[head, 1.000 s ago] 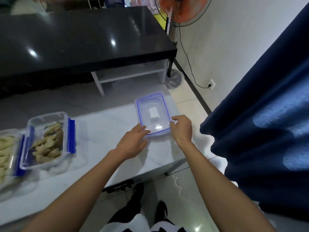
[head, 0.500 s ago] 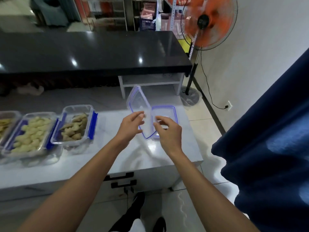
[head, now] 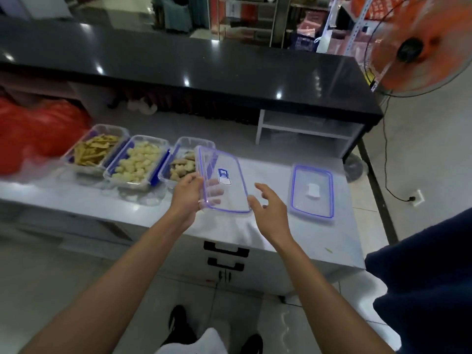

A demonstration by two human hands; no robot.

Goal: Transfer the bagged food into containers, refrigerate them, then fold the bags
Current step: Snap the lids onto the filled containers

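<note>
From the head view, the left hand (head: 187, 198) gripped a clear lid (head: 221, 182) with a blue seal, thumb on the near face and fingers curled behind it, showing through the plastic. The lid was raised off the white counter (head: 339, 241) and tilted, its far end over the nearest food container, a small blue label near its middle. The right hand (head: 268, 213) hung just right of the lid's lower corner, fingers spread and loosely bent, holding nothing; whether a fingertip touched the lid's edge, I couldn't tell.

To the right, a second lid (head: 313, 192) lay flat on the counter, well apart from both hands, a pale label at its centre.

On the left stood 3 open containers in a row, side by side: the far-left container (head: 95, 149) held flat yellow-brown strips, the middle container (head: 138, 162) pale round pieces, and the nearest container (head: 182, 164) brownish chunks, partly hidden behind the raised lid. Blue clips showed along their sides. A red bag (head: 33, 131) bulged at the far left edge, blurred.

Beyond the counter ran a glossy black table (head: 204, 70), with an orange fan (head: 419, 49) at top right. Dark blue fabric (head: 429, 282) filled the lower right. 2 black drawer handles (head: 226, 256) sat below the counter's front edge.
</note>
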